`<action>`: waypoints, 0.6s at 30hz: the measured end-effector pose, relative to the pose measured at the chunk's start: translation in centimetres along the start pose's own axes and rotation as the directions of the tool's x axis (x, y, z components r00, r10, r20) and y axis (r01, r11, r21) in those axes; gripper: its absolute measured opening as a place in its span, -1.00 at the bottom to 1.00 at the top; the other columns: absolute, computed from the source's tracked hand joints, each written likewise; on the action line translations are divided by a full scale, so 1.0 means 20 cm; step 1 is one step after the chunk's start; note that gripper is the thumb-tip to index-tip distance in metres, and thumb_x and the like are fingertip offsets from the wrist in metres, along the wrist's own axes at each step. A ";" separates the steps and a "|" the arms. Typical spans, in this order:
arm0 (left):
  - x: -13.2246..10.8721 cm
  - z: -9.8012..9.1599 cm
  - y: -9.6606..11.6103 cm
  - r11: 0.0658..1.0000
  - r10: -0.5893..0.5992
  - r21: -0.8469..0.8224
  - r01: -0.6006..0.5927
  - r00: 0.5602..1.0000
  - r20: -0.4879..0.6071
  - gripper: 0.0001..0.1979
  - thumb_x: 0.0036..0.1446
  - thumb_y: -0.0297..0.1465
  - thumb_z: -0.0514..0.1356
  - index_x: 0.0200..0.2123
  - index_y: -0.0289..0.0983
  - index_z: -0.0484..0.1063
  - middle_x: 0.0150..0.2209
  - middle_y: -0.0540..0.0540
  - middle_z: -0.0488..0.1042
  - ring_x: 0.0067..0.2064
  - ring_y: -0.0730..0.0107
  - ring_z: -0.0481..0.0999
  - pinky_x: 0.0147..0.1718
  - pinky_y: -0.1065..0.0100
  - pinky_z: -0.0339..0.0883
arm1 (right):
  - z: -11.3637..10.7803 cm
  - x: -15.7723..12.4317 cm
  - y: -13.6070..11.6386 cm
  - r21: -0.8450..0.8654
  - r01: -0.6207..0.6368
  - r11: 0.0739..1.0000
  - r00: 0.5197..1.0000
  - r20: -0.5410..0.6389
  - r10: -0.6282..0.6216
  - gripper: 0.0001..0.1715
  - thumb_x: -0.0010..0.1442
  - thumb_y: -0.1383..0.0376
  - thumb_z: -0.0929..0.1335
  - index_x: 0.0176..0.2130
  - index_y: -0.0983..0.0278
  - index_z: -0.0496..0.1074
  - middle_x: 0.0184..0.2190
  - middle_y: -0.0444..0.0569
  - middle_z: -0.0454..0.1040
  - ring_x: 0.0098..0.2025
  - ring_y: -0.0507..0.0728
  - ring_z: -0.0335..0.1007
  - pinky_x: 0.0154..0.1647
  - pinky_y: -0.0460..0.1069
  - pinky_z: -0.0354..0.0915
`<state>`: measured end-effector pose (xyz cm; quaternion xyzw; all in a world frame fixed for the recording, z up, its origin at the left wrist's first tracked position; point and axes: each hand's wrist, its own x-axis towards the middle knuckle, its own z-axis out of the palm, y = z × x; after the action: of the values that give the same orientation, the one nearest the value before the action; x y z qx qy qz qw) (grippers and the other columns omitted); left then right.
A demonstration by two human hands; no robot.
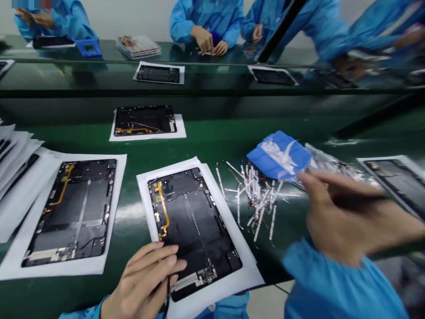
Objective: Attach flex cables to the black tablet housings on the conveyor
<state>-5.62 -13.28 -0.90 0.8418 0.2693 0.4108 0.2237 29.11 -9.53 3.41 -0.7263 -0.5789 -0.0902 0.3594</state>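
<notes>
A black tablet housing point(195, 221) with an orange flex cable point(162, 208) lies on white paper point(245, 261) in front of me. My left hand point(146, 279) is closed at its lower left edge, fingertips on the housing. A thin black stick-like thing point(168, 294) shows between its fingers and thumb; its kind is unclear. My right hand point(345, 212), blurred, is closed in a pinch at the near right edge of a blue tray point(259, 155). Whatever its fingertips hold is hidden. Crumpled white film pieces point(280, 155) lie in the tray.
Loose thin strips point(254, 195) are scattered beside the tray. Another tablet housing point(76, 208) lies on paper at left, near stacked sheets point(13, 164). More housings lie farther back point(146, 119) and at right point(398, 177). Co-workers in blue sleeves point(182, 22) work across the bench.
</notes>
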 end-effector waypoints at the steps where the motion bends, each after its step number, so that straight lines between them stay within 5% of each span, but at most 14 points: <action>1: 0.00 0.00 0.00 1.000 -0.005 -0.001 0.005 1.000 -0.027 -0.28 0.15 -0.73 0.16 0.36 -0.36 0.07 -0.13 -0.07 0.65 0.13 0.32 0.52 0.19 0.19 0.35 | 0.04 0.10 0.07 -0.036 -0.038 0.999 0.962 -0.271 0.026 -0.61 0.28 0.07 0.33 -0.16 0.25 0.63 -0.43 0.05 0.63 -0.32 0.34 0.60 -0.33 0.18 0.47; 5: -0.03 0.01 0.00 0.988 -0.152 -0.021 0.151 0.986 -0.073 -0.46 0.23 -0.59 0.16 0.27 -0.27 0.23 -0.17 -0.05 0.67 0.07 0.37 0.56 0.13 0.33 0.41 | 0.13 0.39 0.27 -0.086 0.041 0.995 0.988 -0.147 -0.053 -0.58 0.25 0.08 0.33 -0.20 0.30 0.65 -0.33 0.00 0.68 -0.28 0.25 0.64 -0.29 0.06 0.43; 9: -0.10 0.02 0.00 0.964 -0.251 -0.089 0.252 0.968 0.017 -0.50 0.32 -0.40 0.14 0.30 -0.15 0.19 -0.13 -0.08 0.65 0.10 0.26 0.54 0.11 0.18 0.44 | 0.09 0.48 0.30 -0.111 0.102 0.989 0.990 -0.087 -0.112 -0.53 0.21 0.13 0.34 -0.19 0.48 0.64 -0.23 0.12 0.66 -0.12 0.28 0.60 -0.22 -0.02 0.37; 12: -0.13 0.01 0.00 0.947 -0.278 -0.158 0.281 0.960 0.040 -0.42 0.38 -0.18 0.06 0.38 -0.14 0.01 -0.06 -0.16 0.63 0.17 0.14 0.48 0.16 0.02 0.36 | 0.07 0.38 0.14 -0.102 0.113 0.988 0.988 -0.097 -0.123 -0.68 0.22 0.21 0.39 -0.24 0.44 0.62 -0.32 0.14 0.65 -0.19 0.26 0.63 -0.24 0.03 0.44; 15: -0.12 -0.01 0.00 0.925 -0.287 -0.229 0.302 0.953 0.096 -0.38 0.42 -0.12 -0.07 0.42 -0.19 -0.16 0.06 -0.24 0.56 0.27 0.07 0.35 0.27 -0.12 0.16 | 0.07 0.12 -0.18 0.056 0.224 0.973 0.972 0.065 -0.227 -0.85 0.27 0.26 0.39 -0.29 0.24 0.58 -0.32 -0.03 0.63 -0.25 0.12 0.60 -0.23 -0.05 0.47; 18: -0.08 -0.02 0.01 0.924 -0.263 -0.263 0.277 0.961 0.088 -0.48 0.45 -0.33 -0.10 0.40 -0.20 -0.14 0.10 -0.22 0.52 0.33 0.16 0.27 0.32 -0.07 0.05 | 0.05 -0.13 -0.52 0.461 0.456 0.762 0.707 0.332 -0.624 -0.77 0.35 0.27 0.32 -0.05 0.22 0.53 -0.12 0.00 0.61 -0.20 0.10 0.60 -0.22 -0.07 0.50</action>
<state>-6.84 -14.40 -1.52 0.7681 0.3178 0.3873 0.3987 18.62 -10.22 5.68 -0.4454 -0.8436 0.0874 0.2870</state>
